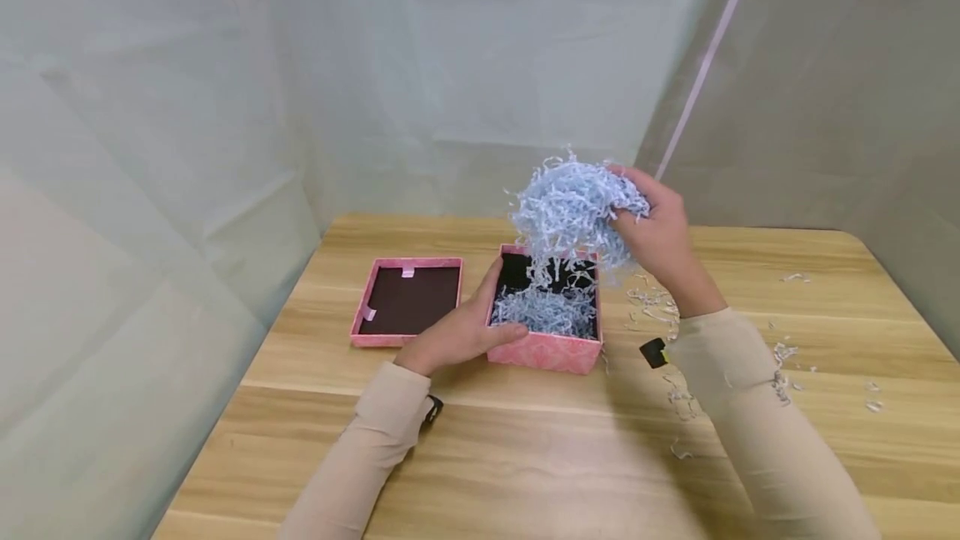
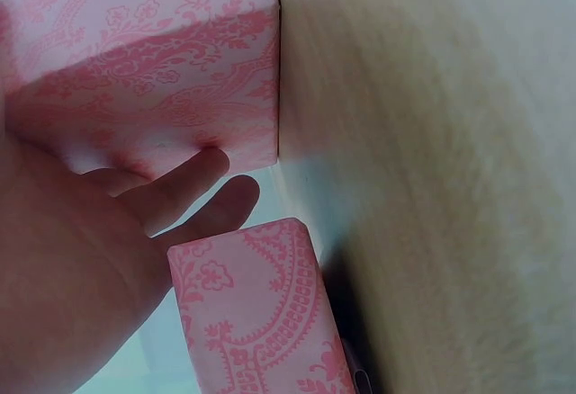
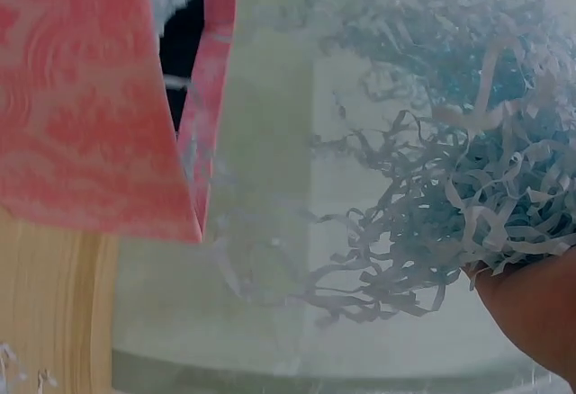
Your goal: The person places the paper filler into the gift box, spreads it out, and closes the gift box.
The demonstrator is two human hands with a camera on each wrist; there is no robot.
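My right hand (image 1: pixel 660 227) grips a big, loose clump of pale blue shredded paper (image 1: pixel 566 198) above an open pink patterned box (image 1: pixel 543 352). Strands trail from the clump toward the box's dark inside, where more shredded paper (image 1: pixel 547 312) lies at the near side. With my left hand (image 1: pixel 465 327) I hold the box at its near left corner, thumb along the front rim and fingers against the left wall. The left wrist view shows those fingertips (image 2: pixel 211 165) on the patterned side. In the right wrist view the clump (image 3: pixel 513 178) spreads out beyond my thumb.
The box's lid (image 1: pixel 412 342) lies inside-up on the wooden table (image 1: pixel 495 465), left of the box. Paper scraps (image 1: pixel 652 302) are scattered to the right, under and around my right forearm. Grey fabric walls (image 1: pixel 487 65) stand behind and beside the table.
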